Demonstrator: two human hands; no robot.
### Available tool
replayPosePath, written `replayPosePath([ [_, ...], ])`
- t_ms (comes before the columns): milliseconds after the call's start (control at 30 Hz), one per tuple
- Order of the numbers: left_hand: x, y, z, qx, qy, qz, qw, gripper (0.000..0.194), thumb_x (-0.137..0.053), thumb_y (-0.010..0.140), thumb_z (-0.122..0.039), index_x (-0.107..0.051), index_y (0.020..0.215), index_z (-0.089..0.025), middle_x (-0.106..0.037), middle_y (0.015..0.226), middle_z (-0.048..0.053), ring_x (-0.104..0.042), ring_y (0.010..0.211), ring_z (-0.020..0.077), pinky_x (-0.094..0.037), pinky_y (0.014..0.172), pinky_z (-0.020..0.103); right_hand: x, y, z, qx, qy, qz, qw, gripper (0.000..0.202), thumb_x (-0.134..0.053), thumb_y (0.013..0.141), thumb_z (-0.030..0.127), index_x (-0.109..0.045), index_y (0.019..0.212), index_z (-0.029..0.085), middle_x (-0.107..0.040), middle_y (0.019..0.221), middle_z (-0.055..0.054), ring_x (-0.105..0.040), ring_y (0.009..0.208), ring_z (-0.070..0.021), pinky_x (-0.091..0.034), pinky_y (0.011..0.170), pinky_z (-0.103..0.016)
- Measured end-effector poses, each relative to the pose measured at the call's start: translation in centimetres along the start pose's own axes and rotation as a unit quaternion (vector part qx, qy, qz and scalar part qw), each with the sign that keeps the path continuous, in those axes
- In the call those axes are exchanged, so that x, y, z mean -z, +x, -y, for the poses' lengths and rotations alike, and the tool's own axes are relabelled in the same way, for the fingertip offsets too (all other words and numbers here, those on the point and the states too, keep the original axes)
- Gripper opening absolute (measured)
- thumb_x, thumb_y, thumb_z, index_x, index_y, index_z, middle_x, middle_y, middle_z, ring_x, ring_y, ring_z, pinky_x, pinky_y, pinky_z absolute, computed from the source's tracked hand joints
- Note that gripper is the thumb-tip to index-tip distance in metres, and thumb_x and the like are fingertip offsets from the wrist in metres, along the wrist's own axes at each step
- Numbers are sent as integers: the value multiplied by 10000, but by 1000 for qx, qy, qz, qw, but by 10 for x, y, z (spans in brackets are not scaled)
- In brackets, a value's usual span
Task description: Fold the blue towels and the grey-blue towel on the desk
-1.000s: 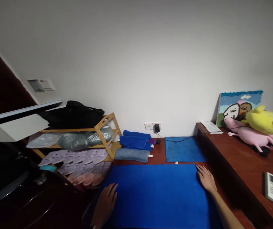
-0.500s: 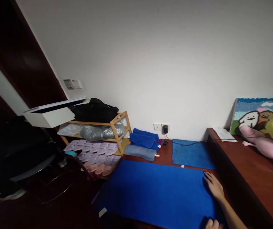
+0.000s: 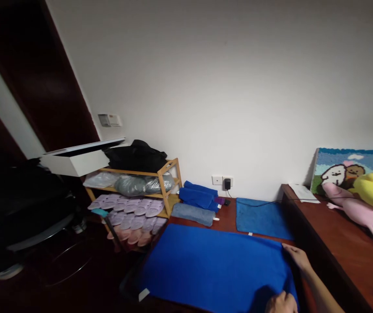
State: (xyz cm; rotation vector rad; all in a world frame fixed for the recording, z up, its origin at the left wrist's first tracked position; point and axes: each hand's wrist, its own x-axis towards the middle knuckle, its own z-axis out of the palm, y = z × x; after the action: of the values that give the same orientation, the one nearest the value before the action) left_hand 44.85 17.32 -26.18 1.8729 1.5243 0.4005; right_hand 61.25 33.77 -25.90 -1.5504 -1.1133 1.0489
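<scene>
A large blue towel (image 3: pixel 212 265) lies spread flat on the reddish-brown table, with a white tag at its near left corner. My right hand (image 3: pixel 298 256) reaches to its far right corner, with thumb and fingers pinched on the cloth there. At the bottom of the view my left hand (image 3: pixel 282 302) is curled closed on the towel's near right part, partly cut off by the frame. Between the two hands the right edge of the cloth looks slightly rumpled. Beyond the far edge lies a smaller blue towel (image 3: pixel 261 216), laid flat.
Folded blue cloths (image 3: pixel 199 195) and a grey-blue folded cloth (image 3: pixel 193 214) lie by the wall. Left stands a wooden rack (image 3: pixel 160 182) with slippers, bags and a white box (image 3: pixel 75 163). A raised ledge (image 3: pixel 339 226) on the right bears plush toys (image 3: pixel 358 208). A black cable crosses behind.
My right hand has gone from lying with fingers extended to pinching the towel's far corner. My left hand has come further into view over the near right part. The view has shifted slightly.
</scene>
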Motion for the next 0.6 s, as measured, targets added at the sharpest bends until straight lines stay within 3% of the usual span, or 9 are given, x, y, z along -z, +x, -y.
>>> replayPosePath([
  [100,52,-31,13,4,-59,-60,996,525,-638,713,-171,-649,1213,-330,-724,1011,50,-663,947,272,-500,850,389,-22,0,24,-4,2,2,1000,249,-794,453,412,-737,609,226,-772,703,-114,-756,826,-364,-603,812,-465],
  [167,92,-54,27,12,-80,-94,992,538,-642,718,-159,-657,1236,-303,-747,979,37,-675,944,246,-497,855,342,-44,-1,44,2,11,16,1000,247,-774,482,423,-715,619,226,-741,647,-92,-734,714,-306,-598,725,-423],
  [300,163,-95,69,45,-137,-166,975,237,-627,721,-142,-738,909,-234,-768,852,26,-695,819,201,-503,766,277,-107,-9,93,29,24,92,995,316,-722,593,478,-725,733,195,-632,546,-5,-615,534,-172,-545,593,-319],
  [433,217,-135,134,78,-202,-257,942,134,-632,676,-123,-657,766,-220,-718,714,-5,-684,706,182,-490,676,256,-200,-25,146,72,4,199,977,432,-708,668,523,-760,867,143,-566,529,33,-548,497,-134,-511,552,-288],
  [600,269,-197,226,143,-294,-311,892,99,-661,717,-271,-584,765,-235,-669,655,-48,-649,548,157,-476,581,255,-353,-56,190,152,-46,299,941,436,-633,792,454,-760,1076,150,-723,760,-32,-673,698,-174,-556,698,-298],
])
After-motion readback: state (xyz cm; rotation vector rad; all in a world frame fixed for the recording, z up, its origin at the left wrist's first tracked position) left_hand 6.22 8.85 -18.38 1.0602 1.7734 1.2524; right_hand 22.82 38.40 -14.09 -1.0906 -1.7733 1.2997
